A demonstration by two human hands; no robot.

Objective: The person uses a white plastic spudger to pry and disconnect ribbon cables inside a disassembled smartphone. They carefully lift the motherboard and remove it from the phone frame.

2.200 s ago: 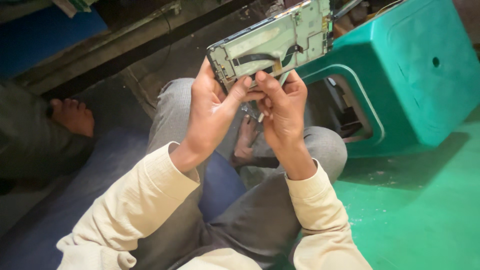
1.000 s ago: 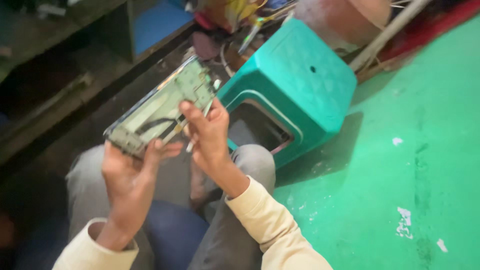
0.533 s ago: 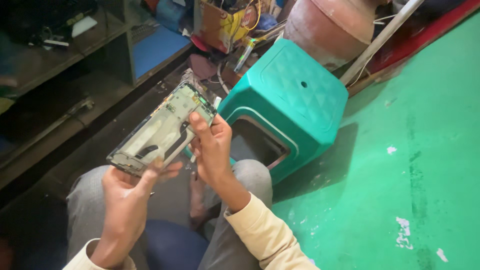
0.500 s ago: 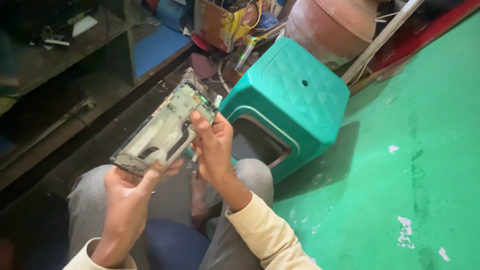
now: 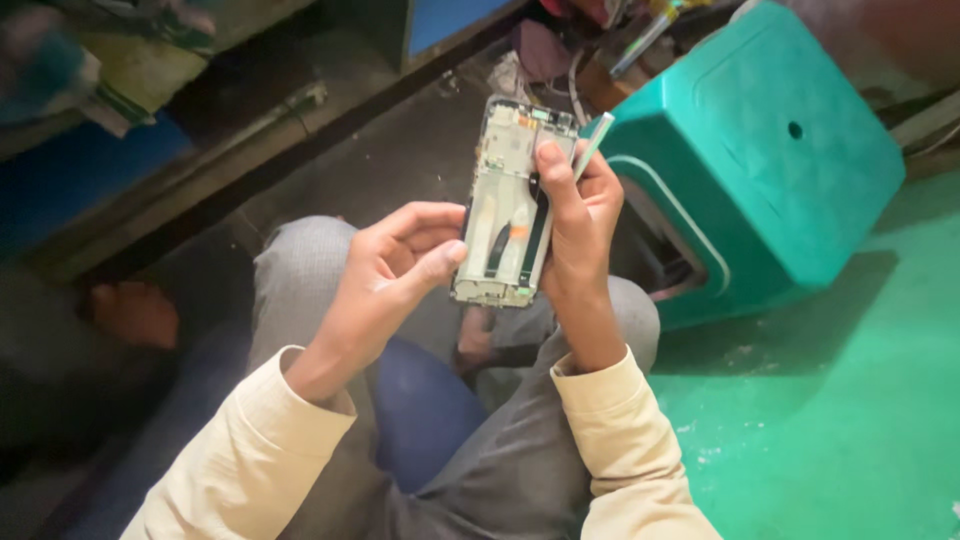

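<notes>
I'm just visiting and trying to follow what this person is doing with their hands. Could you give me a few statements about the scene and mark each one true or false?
1. The right hand holds an opened phone frame with its inner parts showing. True.
2. A thin pale stick-like tool sits in the right hand alongside the frame. True.
3. The left hand rests flat on the floor. False: it is raised, its thumb at the frame's lower left edge.
4. The stool beside the person is red. False: it is teal green.
5. The person wears cream sleeves. True.
</notes>
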